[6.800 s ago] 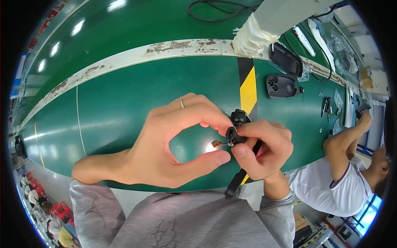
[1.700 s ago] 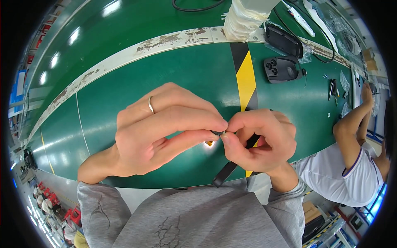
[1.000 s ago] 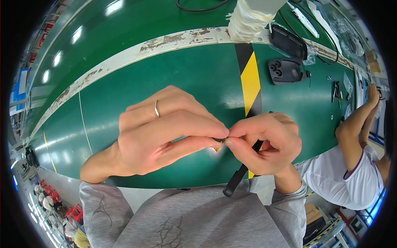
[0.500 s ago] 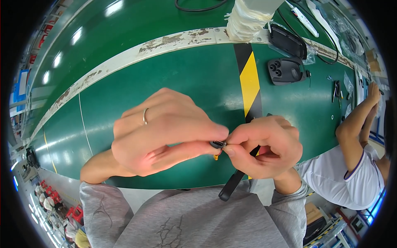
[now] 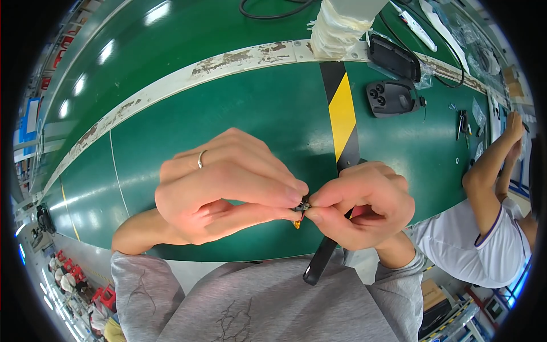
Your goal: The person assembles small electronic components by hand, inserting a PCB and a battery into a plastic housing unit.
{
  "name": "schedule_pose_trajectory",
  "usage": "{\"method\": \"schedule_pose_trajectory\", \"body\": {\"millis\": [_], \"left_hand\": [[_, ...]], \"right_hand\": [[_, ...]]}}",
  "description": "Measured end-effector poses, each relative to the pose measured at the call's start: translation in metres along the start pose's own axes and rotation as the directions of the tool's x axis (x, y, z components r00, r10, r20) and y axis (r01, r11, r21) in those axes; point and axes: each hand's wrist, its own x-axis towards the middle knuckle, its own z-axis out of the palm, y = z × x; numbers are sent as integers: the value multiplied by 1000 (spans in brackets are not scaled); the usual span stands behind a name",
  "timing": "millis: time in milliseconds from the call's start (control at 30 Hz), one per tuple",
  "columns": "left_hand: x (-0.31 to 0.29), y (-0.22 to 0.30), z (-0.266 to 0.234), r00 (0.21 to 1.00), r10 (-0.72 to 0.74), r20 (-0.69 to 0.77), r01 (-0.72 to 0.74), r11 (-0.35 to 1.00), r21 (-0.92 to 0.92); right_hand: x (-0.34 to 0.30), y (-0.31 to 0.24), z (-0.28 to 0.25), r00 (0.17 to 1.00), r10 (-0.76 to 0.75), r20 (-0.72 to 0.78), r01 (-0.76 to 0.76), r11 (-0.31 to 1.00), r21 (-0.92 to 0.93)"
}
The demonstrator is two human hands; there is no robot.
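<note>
Above the green table, my left hand (image 5: 222, 185), with a ring on one finger, pinches a small dark part (image 5: 302, 206) between thumb and fingertips. A little orange tab (image 5: 296, 224) hangs below that part. My right hand (image 5: 364, 202) has its thumb and forefinger closed on the right end of the same part, so the two hands nearly touch. Most of the part is covered by fingertips. A long black bar (image 5: 321, 261) slants beneath my right hand and sticks out past the table's near edge; whether that hand's other fingers hold it cannot be seen.
At the back right stand a black moulded case (image 5: 392, 98) and an open black lid (image 5: 394, 58). Black-and-yellow tape (image 5: 342, 114) crosses the green table (image 5: 256, 102). A wrapped post (image 5: 336, 31) rises behind. Small tools (image 5: 461, 124) lie at right, near a co-worker's arm (image 5: 491, 157).
My left fingertips have shifted slightly left and down, baring more of the small part. The orange tab is a bit lower. The black bar's near end has moved slightly toward me.
</note>
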Motion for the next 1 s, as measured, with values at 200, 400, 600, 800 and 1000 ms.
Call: {"method": "schedule_pose_trajectory", "body": {"millis": [200, 400, 600, 800, 1000], "left_hand": [[8, -2, -8, 993, -24, 114, 39, 990, -136], [6, -2, -2, 999, -37, -3, 36, 974, -226], [0, -1, 3, 999, 3, -53, -7, 998, -67], [-3, -3, 4, 992, 121, -38, -118, 991, 62], [3, -2, -3, 977, 203, 61, -209, 971, 112]], "right_hand": [[1, -2, -1, 999, 18, 29, -18, 1000, -12], [-1, -2, -3, 998, 59, 37, -60, 998, 11], [0, -1, -7, 992, 99, 80, -102, 994, 39], [2, -3, -11, 971, 188, 147, -199, 977, 70], [3, -2, -13, 959, 193, 208, -211, 975, 70]]}}
